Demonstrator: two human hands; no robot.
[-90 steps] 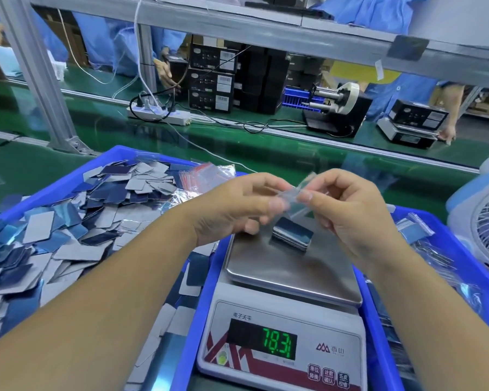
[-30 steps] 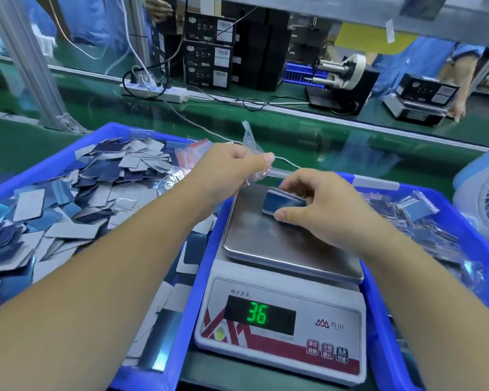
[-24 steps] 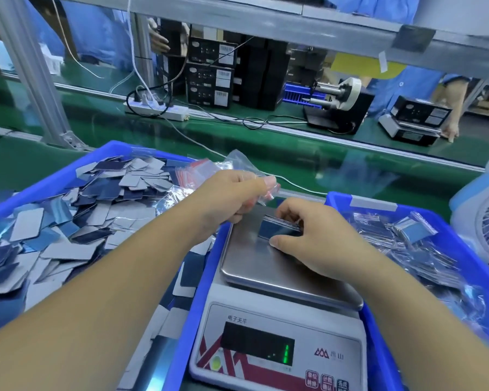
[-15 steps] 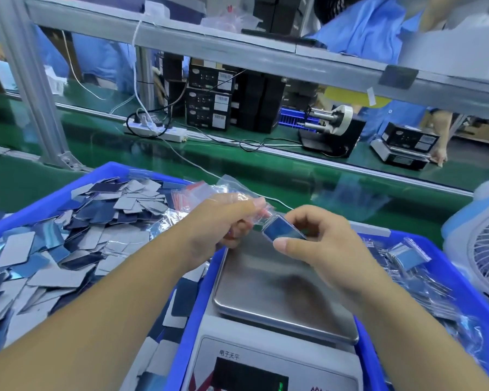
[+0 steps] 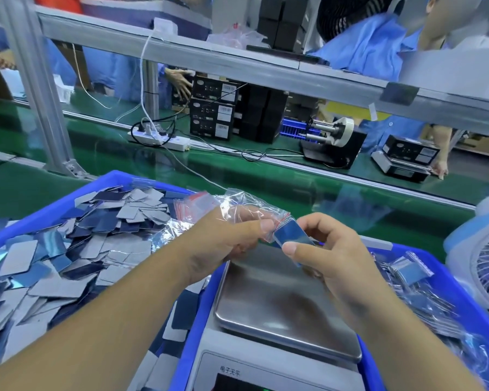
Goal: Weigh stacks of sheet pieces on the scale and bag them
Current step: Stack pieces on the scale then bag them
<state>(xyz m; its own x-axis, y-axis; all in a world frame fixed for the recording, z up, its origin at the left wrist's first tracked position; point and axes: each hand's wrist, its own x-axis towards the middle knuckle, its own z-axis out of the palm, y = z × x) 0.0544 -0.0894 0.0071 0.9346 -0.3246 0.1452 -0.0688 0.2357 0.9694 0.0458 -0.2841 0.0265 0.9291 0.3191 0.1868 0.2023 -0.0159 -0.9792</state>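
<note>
My right hand (image 5: 332, 251) pinches a small stack of blue sheet pieces (image 5: 290, 235) between thumb and fingers, above the far edge of the scale pan (image 5: 280, 311). My left hand (image 5: 223, 238) pinches a clear zip bag (image 5: 246, 207) with a red strip. The bag's mouth meets the far end of the stack. The steel pan is bare. Most of the scale's display is cut off at the bottom edge.
A blue bin (image 5: 40, 218) on the left holds several loose blue and grey sheet pieces and spare bags. A blue bin (image 5: 449, 277) on the right holds filled bags. A white fan (image 5: 483, 263) stands at far right. Beyond lies a green conveyor with a power strip (image 5: 158, 138).
My right hand picked the stack off the pan and lifted it to the bag in my left hand. The pan is now bare. The camera tilted up.
</note>
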